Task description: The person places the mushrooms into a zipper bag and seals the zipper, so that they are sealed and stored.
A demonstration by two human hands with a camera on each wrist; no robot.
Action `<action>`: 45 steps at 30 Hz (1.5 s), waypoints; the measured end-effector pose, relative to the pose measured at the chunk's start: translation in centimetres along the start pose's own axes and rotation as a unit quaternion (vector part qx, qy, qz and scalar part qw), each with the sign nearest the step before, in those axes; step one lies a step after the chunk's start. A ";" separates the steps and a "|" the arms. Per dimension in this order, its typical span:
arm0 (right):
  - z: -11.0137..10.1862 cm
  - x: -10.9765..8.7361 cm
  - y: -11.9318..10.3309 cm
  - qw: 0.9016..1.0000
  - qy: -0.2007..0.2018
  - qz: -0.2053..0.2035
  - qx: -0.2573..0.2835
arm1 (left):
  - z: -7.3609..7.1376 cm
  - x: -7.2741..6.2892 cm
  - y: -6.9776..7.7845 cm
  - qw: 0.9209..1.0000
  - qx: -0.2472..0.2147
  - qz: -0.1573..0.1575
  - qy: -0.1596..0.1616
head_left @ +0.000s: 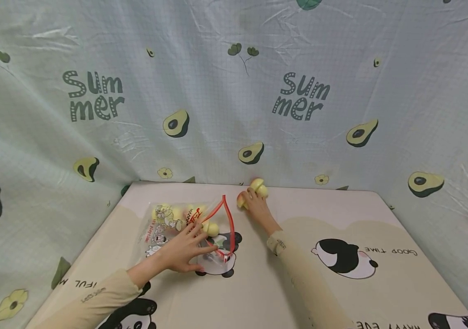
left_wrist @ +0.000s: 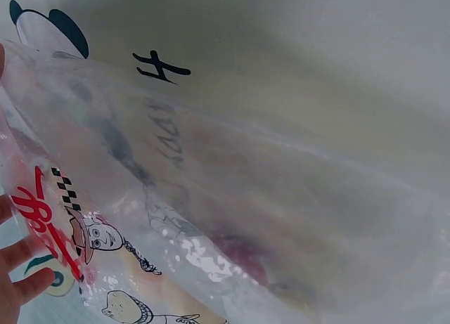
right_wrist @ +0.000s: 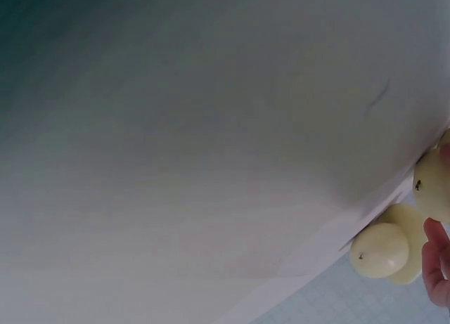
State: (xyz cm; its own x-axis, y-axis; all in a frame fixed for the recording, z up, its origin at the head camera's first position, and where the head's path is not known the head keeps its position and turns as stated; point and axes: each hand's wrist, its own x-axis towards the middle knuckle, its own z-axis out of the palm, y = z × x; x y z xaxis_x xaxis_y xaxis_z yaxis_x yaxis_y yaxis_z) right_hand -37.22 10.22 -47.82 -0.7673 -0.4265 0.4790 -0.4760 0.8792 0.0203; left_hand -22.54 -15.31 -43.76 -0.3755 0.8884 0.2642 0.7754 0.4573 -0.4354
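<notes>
A clear plastic zip bag (head_left: 144, 240) with cartoon prints and a red zip edge (head_left: 232, 228) lies on the table's left half. Several pale yellow fruits show through it, one (head_left: 212, 229) close to its mouth. My left hand (head_left: 185, 250) rests on the bag with fingers spread; in the left wrist view its fingers (left_wrist: 31, 285) reach along the printed film. Near the table's back edge, my right hand (head_left: 257, 211) grips a yellow fruit with a red blush (head_left: 241, 200). Just beyond it sit more yellow fruits (head_left: 260, 187), also visible beside the fingers (right_wrist: 434, 257) in the right wrist view.
The table (head_left: 283, 292) wears a beige cover with panda and dog prints. A pale curtain (head_left: 217, 91) with avocado prints hangs right behind its back edge and along both sides.
</notes>
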 end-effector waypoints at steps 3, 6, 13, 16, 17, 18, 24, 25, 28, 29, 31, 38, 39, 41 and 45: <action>-0.2 -0.2 0.1 1.000 -0.016 0.007 0.020 | 0.0 0.1 0.1 1.000 0.001 0.000 -0.002; -0.4 -0.3 0.2 0.999 -0.028 0.015 0.034 | 0.0 0.1 0.1 1.000 0.003 0.002 -0.002; -0.7 -0.8 0.8 0.998 -0.049 0.022 0.042 | -0.1 0.0 0.1 1.000 -0.002 -0.001 -0.004; -0.9 -0.9 1.0 0.997 -0.061 0.024 0.051 | 0.0 0.0 0.1 1.000 -0.002 -0.002 -0.006; -0.9 -0.9 1.0 0.996 -0.065 0.024 0.049 | 0.0 0.0 0.1 1.000 -0.003 -0.003 -0.008; -1.0 -1.0 1.1 0.996 -0.069 0.023 0.047 | 0.0 0.0 0.2 1.000 -0.003 -0.004 -0.009; -1.4 -1.2 1.3 0.996 -0.086 0.020 0.023 | 0.2 0.0 0.2 1.000 -0.005 -0.006 -0.010; -1.4 -1.2 1.3 0.996 -0.087 0.018 0.015 | 0.2 0.0 0.2 1.000 -0.004 -0.006 -0.010; -1.7 -1.3 1.4 0.996 -0.090 0.011 -0.002 | 0.2 0.1 0.1 1.000 -0.002 -0.006 -0.010; -1.7 -1.3 1.4 0.996 -0.090 0.009 -0.005 | 0.3 0.1 0.1 1.000 -0.002 -0.005 -0.010; -1.8 -1.3 1.5 0.996 -0.089 0.005 -0.006 | 0.3 0.1 0.1 1.000 -0.001 -0.005 -0.009; -2.5 -1.6 1.6 0.997 -0.082 -0.001 0.006 | 0.3 0.0 0.1 1.000 0.001 -0.005 -0.013; -2.7 -1.7 1.5 0.996 -0.083 -0.002 0.008 | 0.3 0.0 0.2 1.000 -0.001 -0.006 -0.014; -2.9 -1.8 1.5 0.997 -0.080 -0.004 0.011 | 0.3 0.1 0.2 1.000 -0.003 -0.008 -0.016; -3.3 -2.1 1.6 0.998 -0.063 -0.014 0.020 | 0.2 0.1 0.3 1.000 -0.004 -0.007 -0.011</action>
State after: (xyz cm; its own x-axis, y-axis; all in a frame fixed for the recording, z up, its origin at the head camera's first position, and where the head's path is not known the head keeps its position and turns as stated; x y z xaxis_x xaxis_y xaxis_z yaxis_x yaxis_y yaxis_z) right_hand -34.95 13.23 -45.95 -0.8001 -0.4759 0.3652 -0.5127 0.8585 -0.0044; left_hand -22.46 -15.11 -44.01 -0.3975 0.8825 0.2513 0.7744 0.4695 -0.4241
